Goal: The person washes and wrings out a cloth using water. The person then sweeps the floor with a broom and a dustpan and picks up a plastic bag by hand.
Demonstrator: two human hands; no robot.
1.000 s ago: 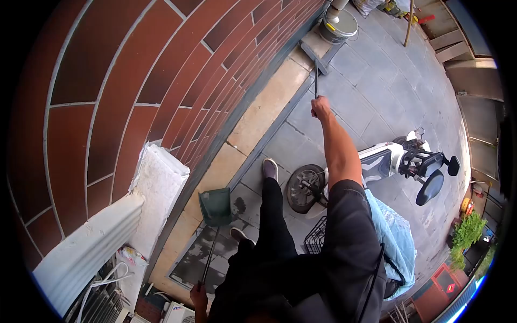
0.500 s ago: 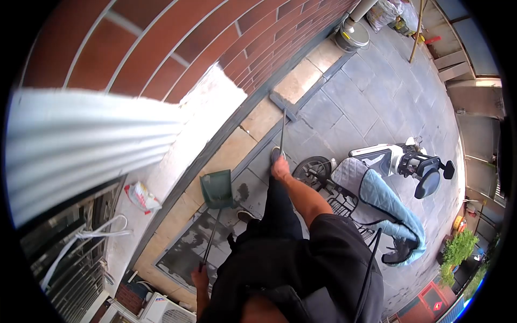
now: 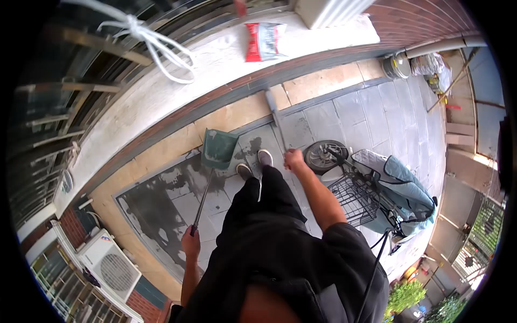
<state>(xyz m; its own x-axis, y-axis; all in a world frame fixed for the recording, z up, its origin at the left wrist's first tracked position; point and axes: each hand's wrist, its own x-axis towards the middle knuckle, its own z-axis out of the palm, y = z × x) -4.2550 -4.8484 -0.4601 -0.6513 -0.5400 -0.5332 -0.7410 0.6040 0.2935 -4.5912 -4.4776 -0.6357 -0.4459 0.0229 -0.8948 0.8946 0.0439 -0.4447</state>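
My left hand (image 3: 190,242) is closed round the dark grip of a long-handled dustpan. Its green pan (image 3: 219,148) is low by the tan tile border, left of my feet, with the opening facing the wall. Out to the other side, my right hand (image 3: 294,159) is closed on the handle of a broom. The broom's grey head (image 3: 271,101) reaches across the tan border near the wall base, slightly blurred. Both my shoes (image 3: 264,157) stand on grey tiles between the pan and the broom.
A parked scooter with a wheel (image 3: 326,156), wire basket (image 3: 353,199) and blue quilted cover (image 3: 401,180) is close on the right. Dark wet patches (image 3: 156,207) mark the left floor. A red-and-white packet (image 3: 264,42) lies on the ledge. A bucket (image 3: 397,67) stands farther along the wall.
My view has turned, bringing more of the left floor and an air-conditioner unit into sight. My feet are now closer together. Both hands keep hold of the broom and dustpan.
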